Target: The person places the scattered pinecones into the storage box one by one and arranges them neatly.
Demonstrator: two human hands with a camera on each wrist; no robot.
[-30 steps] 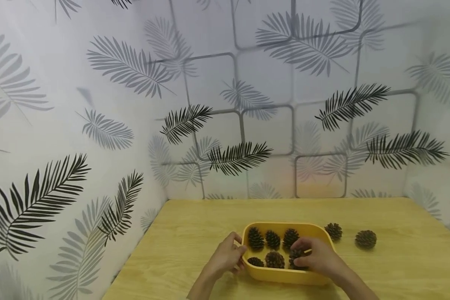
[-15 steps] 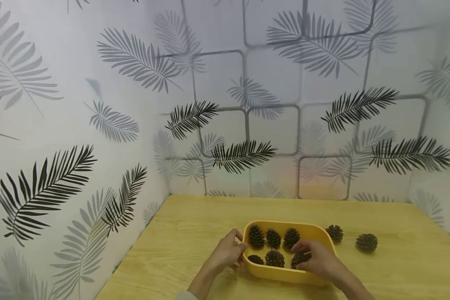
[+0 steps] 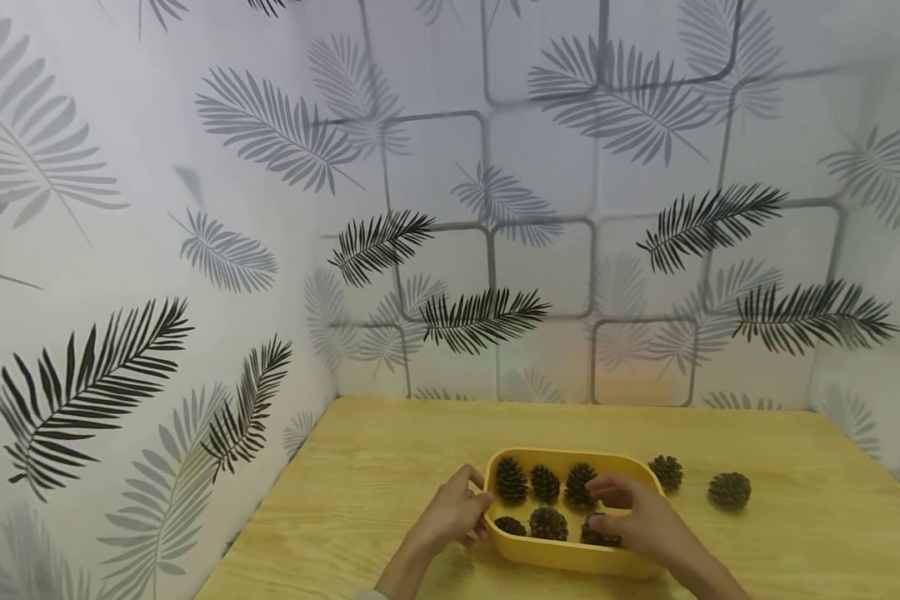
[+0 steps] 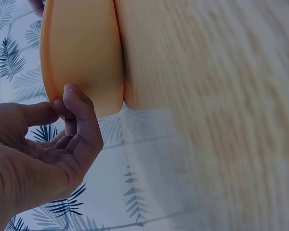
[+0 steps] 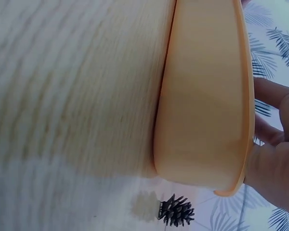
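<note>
My left hand (image 3: 453,510) pinches the left end rim of a yellow plastic tub (image 3: 547,552); the left wrist view shows the thumb and fingers on the tub's edge (image 4: 50,91). Inside the tub lie several brown pine cones, with three along the far side, such as the left one (image 3: 512,481). My right hand (image 3: 641,518) reaches over the near right rim, thumb and forefinger spread apart. Just below the thumb, a pine cone (image 3: 598,533) sits on the tub floor, partly covered by the hand. In the right wrist view the tub wall (image 5: 202,106) hides the cones inside.
Two more pine cones stand on the wood-grain table (image 3: 360,467) right of the tub: a near-rim one (image 3: 666,472) and a farther one (image 3: 730,492). A leaf-patterned covering (image 3: 450,250) rises behind and at the left of the table.
My right thumb and forefinger have parted and drawn up from the near right pine cone, which now rests in the tub. The left hand keeps its grip; the head view has shifted slightly.
</note>
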